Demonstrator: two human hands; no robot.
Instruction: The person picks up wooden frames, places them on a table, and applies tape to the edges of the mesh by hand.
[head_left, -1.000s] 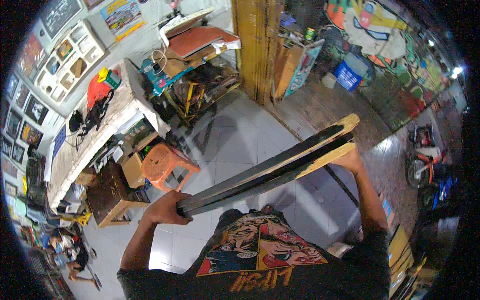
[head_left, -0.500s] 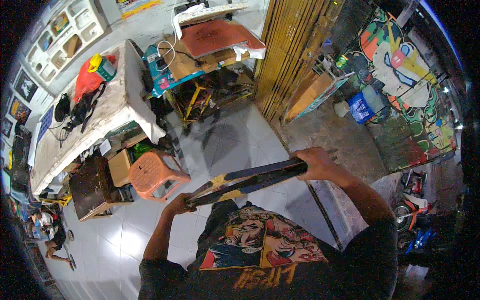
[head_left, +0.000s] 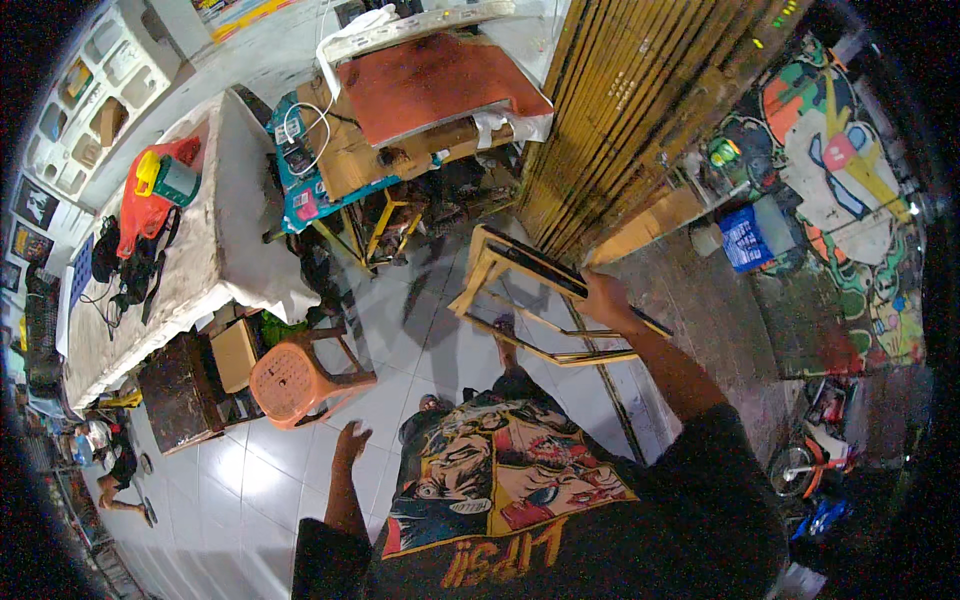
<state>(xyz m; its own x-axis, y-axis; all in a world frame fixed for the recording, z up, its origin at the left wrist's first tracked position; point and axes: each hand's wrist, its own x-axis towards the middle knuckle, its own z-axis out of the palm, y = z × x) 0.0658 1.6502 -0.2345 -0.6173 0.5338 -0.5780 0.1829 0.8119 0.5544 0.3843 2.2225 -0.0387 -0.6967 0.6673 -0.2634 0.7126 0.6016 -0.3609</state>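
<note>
Right hand: the fingers are closed around a bar along the upper right side of the frame-work; the fingertips are partly hidden.
Frame-work in the grip: black-and-light-tan wooden frame-work of thin straight bars, held tilted; it reaches out to the left of the right fingers and down below them, in front of the body. Whether it is one frame or several together cannot be told.
Left hand: lowered, the fingers slightly apart and loosely bent, with nothing seen in them; well apart from the wood.
Shirt: black T-shirt with a coloured comic-style print, between the two hands and nearer the body.
Stool: orange plastic stool with a perforated seat, near the left fingers, beyond them and to their left.
Floor: pale glossy square tiles, beneath the left fingers.
Under the worktop: brown cardboard box and dark brown wooden cabinet, left of the left fingers past the stool.
Worktop: white-cloth-covered worktop, farther out from the left fingers, bearing an orange-red plastic bag and a green container with a yellow top.
Red board: flat rust-red board, well beyond the right fingers, to their left.
Door: yellow-brown slatted folding door, beyond the right fingers.
Bucket: blue bucket, right of the right fingers, well apart.
</note>
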